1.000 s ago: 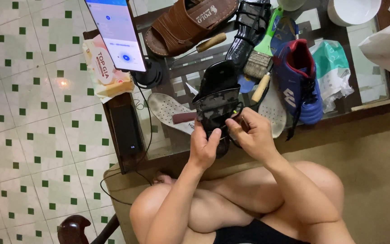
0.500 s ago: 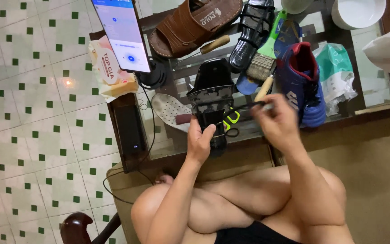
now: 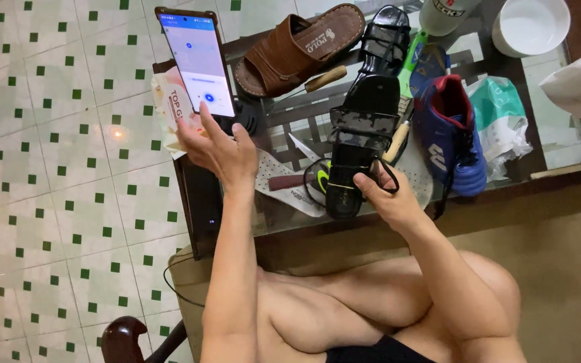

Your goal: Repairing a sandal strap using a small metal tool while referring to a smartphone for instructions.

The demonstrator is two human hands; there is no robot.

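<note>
Left hand (image 3: 220, 151) now off one black sandal (image 3: 361, 144), toward one phone (image 3: 196, 62)

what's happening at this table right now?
A seated person's right hand grips a black sandal standing on the glass table. The left hand reaches up to a lit phone propped upright. A brown sandal, a blue sports shoe and a white bowl lie nearby.

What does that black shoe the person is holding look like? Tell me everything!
The black sandal is glossy, like plastic or patent leather, with a wide strap across its middle and a thin loop strap by the heel. It lies lengthwise on the glass table, heel toward the person. The right hand grips its heel end; the left hand reaches away from it.
</note>
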